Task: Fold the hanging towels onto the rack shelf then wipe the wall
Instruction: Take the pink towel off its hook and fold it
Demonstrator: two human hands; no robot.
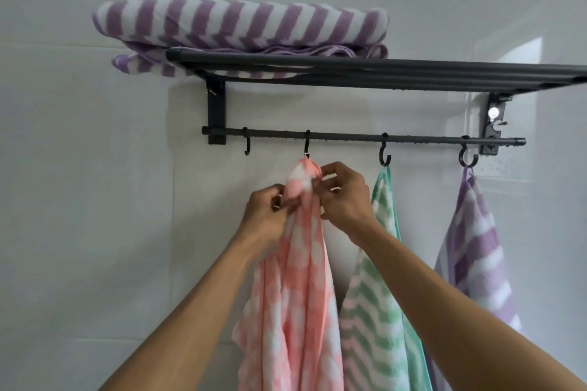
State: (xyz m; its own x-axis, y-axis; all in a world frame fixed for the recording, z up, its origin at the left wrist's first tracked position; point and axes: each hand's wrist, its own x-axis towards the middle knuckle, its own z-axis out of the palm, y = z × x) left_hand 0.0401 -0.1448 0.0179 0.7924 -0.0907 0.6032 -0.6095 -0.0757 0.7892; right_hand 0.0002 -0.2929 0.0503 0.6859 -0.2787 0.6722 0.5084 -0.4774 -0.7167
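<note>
Both hands pinch the pink towel (301, 232) just under its hook (306, 144) — left hand (266, 213) at 9 o'clock, right hand (344, 197) at 3 — likely to free its loop (folded towel (241, 22) sits on the shelf (381, 68), at 12).

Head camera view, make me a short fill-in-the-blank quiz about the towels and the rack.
1. Both hands pinch the top of the ____ towel.
2. The folded towel on the rack shelf is white and ____.
3. The hook left of the pink towel holds ____.
4. The green towel hangs between the pink one and the ____ one.

Missing words: pink; purple; nothing; purple
</note>
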